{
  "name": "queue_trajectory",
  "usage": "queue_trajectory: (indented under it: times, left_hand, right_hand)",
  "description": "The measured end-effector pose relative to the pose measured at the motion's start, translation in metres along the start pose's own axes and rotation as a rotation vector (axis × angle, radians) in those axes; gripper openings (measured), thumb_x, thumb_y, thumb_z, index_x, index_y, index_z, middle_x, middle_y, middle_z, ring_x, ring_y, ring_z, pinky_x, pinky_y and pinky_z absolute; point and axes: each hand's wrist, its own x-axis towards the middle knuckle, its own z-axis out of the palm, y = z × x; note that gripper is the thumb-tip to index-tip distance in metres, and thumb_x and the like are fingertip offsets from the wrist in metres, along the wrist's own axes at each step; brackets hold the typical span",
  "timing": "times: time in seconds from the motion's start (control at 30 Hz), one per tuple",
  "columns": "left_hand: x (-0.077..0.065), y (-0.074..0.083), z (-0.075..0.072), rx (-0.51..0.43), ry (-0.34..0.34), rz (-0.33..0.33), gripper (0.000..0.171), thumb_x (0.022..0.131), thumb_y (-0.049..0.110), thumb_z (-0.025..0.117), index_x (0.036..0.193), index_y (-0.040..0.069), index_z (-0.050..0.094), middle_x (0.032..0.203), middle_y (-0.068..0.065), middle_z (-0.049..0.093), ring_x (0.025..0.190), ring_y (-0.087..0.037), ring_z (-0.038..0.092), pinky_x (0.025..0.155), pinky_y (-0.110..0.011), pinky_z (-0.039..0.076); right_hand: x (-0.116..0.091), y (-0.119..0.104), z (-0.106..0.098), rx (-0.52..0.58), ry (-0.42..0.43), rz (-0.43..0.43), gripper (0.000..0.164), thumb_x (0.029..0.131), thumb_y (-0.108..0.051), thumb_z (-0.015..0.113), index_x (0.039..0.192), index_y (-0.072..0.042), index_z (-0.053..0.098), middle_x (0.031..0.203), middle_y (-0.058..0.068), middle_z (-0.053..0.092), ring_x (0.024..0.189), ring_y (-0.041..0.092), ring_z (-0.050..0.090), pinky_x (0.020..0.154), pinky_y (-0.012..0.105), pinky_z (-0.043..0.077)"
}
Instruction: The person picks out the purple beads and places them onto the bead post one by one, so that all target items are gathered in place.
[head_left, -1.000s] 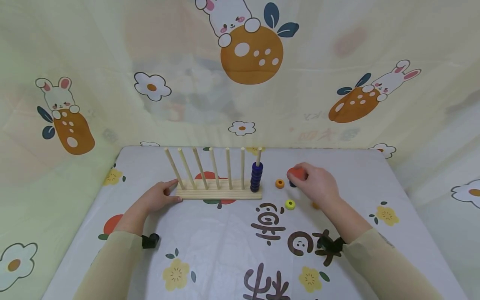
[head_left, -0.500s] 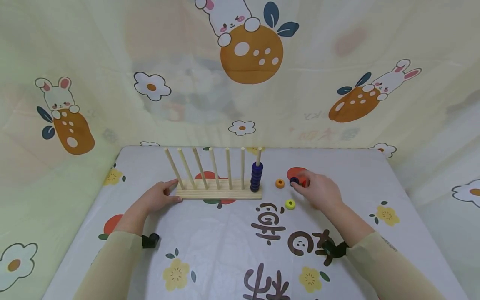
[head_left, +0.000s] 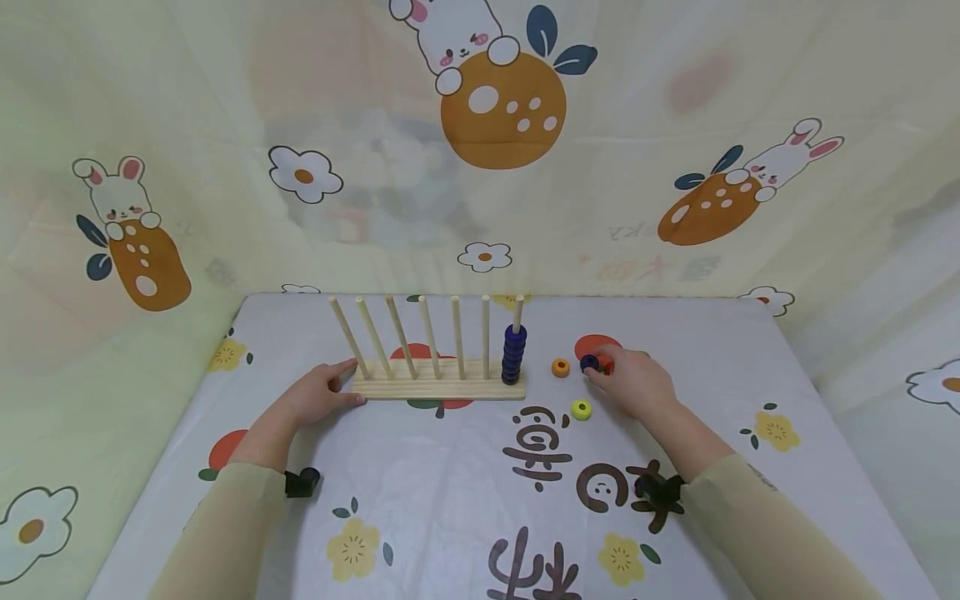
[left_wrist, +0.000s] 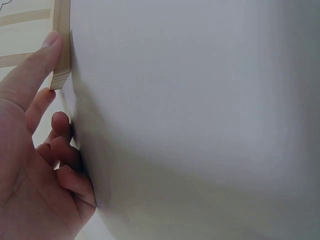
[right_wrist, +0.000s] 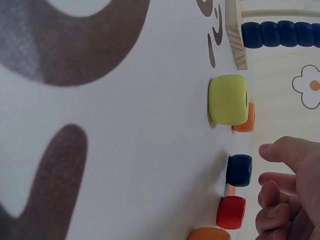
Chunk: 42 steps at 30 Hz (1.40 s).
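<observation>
My left hand point(head_left: 311, 396) holds the left end of a wooden peg stand point(head_left: 438, 388), thumb along its front edge and a finger at its end. Several dark blue beads point(head_left: 513, 354) are stacked on the rightmost peg; the other pegs are bare. My right hand point(head_left: 637, 383) hovers over a loose blue bead point(right_wrist: 239, 170), thumb and fingers apart with a small gap to the bead in the right wrist view. Beside that bead lies a red bead point(right_wrist: 231, 212), partly hidden by the hand in the head view.
Between stand and right hand lie an orange bead point(head_left: 560, 367) and a yellow-green bead point(head_left: 581, 409). Another orange bead point(right_wrist: 210, 234) shows at the bottom of the right wrist view. A patterned cloth point(head_left: 420, 500) covers the table, and a printed curtain point(head_left: 375, 217) rises behind it.
My right hand has drawn back slightly to the right and toward me, uncovering the blue bead. The left hand and the stand stay in place.
</observation>
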Motion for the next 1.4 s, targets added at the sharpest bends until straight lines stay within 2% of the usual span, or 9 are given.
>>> queue_trajectory:
  times: [0.3, 0.5, 0.97, 1.4]
  left_hand:
    - [0.002, -0.002, 0.001, 0.001, 0.001, 0.002, 0.081, 0.089, 0.038, 0.074, 0.155, 0.012, 0.035, 0.093, -0.010, 0.043, 0.087, -0.025, 0.042, 0.073, -0.039, 0.033]
    - [0.003, -0.003, 0.001, 0.001, 0.016, 0.036, 0.079, 0.088, 0.035, 0.076, 0.153, 0.008, 0.038, 0.090, -0.009, 0.043, 0.084, -0.024, 0.042, 0.072, -0.038, 0.033]
    - [0.002, -0.003, 0.002, 0.006, 0.009, 0.013, 0.080, 0.088, 0.036, 0.076, 0.154, 0.010, 0.037, 0.091, -0.009, 0.043, 0.085, -0.024, 0.042, 0.073, -0.039, 0.033]
    - [0.003, -0.003, 0.001, 0.004, 0.008, 0.029, 0.080, 0.089, 0.036, 0.075, 0.154, 0.010, 0.037, 0.088, -0.009, 0.042, 0.082, -0.023, 0.041, 0.071, -0.038, 0.032]
  right_hand:
    - [0.009, -0.001, 0.003, 0.010, -0.009, 0.013, 0.053, 0.094, -0.039, 0.065, 0.136, -0.007, 0.056, 0.126, 0.024, 0.061, 0.112, 0.043, 0.057, 0.089, 0.059, 0.046]
    - [0.009, -0.005, 0.002, 0.036, -0.014, 0.029, 0.050, 0.094, -0.034, 0.064, 0.134, -0.005, 0.058, 0.126, 0.023, 0.062, 0.112, 0.042, 0.057, 0.091, 0.059, 0.045]
    - [0.014, -0.006, 0.005, 0.029, -0.011, 0.048, 0.048, 0.094, -0.032, 0.065, 0.131, -0.003, 0.059, 0.122, 0.023, 0.062, 0.109, 0.041, 0.058, 0.090, 0.058, 0.046]
    - [0.013, -0.005, 0.005, 0.036, -0.007, 0.058, 0.050, 0.093, -0.034, 0.066, 0.132, -0.004, 0.058, 0.123, 0.023, 0.062, 0.109, 0.042, 0.058, 0.090, 0.058, 0.046]
